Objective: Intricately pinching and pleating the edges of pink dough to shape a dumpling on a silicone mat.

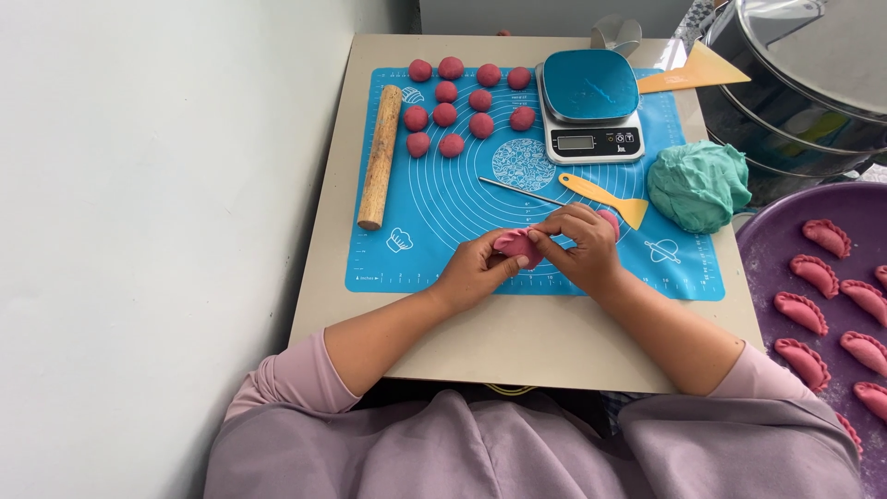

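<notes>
My left hand (476, 270) cradles a small pink folded dough dumpling (517, 245) just above the near edge of the blue silicone rolling mat (443, 199), fingers curled under it. My right hand (584, 245) pinches its upper seam between thumb and fingertips. The dough looks soft, light and easily dented — I judge it best held gently from beneath, pressing only along the edge. Pink dough balls (462, 102) sit well away at the mat's far side, beside a wooden rolling pin (381, 155).
</notes>
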